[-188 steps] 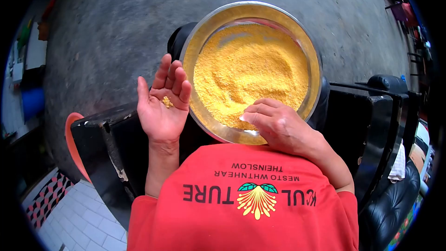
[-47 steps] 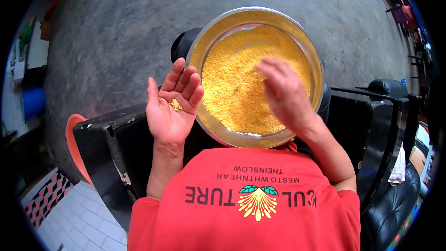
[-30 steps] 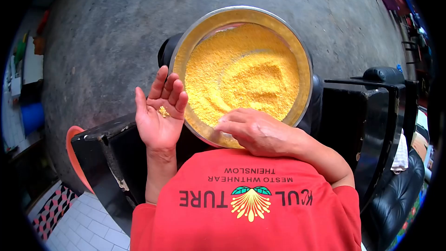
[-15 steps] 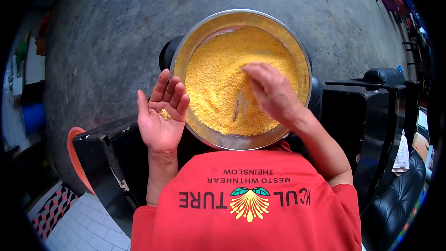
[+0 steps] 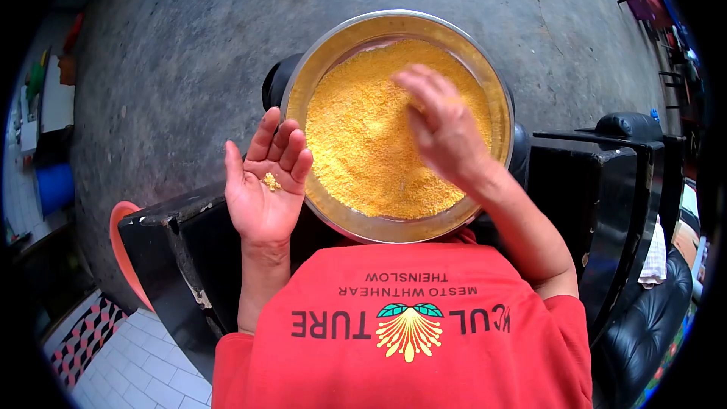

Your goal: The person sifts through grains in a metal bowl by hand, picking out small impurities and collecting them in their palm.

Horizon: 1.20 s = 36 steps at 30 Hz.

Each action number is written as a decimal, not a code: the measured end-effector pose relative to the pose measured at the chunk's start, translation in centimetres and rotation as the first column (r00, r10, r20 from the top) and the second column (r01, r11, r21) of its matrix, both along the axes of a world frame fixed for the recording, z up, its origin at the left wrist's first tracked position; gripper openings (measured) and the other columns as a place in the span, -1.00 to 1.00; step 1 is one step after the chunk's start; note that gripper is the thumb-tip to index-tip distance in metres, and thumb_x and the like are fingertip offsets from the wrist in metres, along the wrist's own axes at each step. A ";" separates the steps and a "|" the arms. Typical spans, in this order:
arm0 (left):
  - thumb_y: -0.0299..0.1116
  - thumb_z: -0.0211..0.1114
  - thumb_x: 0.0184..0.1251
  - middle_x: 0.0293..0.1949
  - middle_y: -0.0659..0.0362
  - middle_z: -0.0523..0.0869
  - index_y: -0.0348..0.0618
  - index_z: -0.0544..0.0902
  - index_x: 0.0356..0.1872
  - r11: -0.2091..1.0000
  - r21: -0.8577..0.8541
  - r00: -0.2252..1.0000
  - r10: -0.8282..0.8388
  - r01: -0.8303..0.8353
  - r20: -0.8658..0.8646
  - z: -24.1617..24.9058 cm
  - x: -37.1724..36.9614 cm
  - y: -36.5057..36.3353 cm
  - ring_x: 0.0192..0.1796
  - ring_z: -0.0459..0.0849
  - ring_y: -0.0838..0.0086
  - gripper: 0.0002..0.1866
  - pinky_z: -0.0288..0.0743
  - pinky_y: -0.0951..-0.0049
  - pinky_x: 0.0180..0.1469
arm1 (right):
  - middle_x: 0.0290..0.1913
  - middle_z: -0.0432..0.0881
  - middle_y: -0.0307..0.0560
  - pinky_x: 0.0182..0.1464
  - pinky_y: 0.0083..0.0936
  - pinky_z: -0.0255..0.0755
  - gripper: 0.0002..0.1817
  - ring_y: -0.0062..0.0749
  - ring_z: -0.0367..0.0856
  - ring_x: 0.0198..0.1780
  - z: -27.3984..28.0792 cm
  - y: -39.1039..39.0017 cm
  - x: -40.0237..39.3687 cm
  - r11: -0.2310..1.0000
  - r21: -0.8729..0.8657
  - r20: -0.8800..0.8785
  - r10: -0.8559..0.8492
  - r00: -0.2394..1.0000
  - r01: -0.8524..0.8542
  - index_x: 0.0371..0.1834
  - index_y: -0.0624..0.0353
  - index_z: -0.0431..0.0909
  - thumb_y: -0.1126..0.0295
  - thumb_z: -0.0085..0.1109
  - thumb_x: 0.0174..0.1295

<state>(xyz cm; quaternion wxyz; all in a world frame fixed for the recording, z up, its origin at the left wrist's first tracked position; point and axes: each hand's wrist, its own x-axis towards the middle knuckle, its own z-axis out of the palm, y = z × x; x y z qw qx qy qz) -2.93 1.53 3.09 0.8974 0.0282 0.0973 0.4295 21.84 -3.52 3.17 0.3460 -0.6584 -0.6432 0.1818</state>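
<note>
A wide, round metal basin holds a broad layer of coarse yellow grain, like cracked corn. Over the grain, to the right of the basin's centre, is my right hand, palm down with its fingers stretched out and slightly blurred. Left of the rim my left hand is turned palm up, its fingers loosely curled and pointing away from me. A small clump of yellow grains rests in that palm. The left hand is apart from the grain in the basin.
Dark knees show at both sides of the basin. Black furniture stands close on the right, and a black piece with a chipped edge on the left. An orange-red curved rim is beyond it. Grey concrete floor lies ahead.
My right hand has moved slightly away from me over the grain. The grooves that bared the basin's bottom are now mostly covered. My left hand stays nearly still with its grains.
</note>
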 end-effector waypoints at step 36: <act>-0.01 -0.27 0.57 0.24 -0.15 0.46 -0.30 0.22 0.37 1.000 0.011 1.000 0.004 -0.003 -0.013 0.0 0.1 -0.2 0.24 0.52 0.10 -0.40 0.44 0.06 0.26 | -0.32 0.65 0.06 -0.22 -0.21 0.52 -0.93 -0.01 0.65 -0.26 -1.2 1.8 1.6 0.995 -0.004 0.055 -0.102 0.993 0.102 -0.32 0.19 0.58 0.49 0.13 0.15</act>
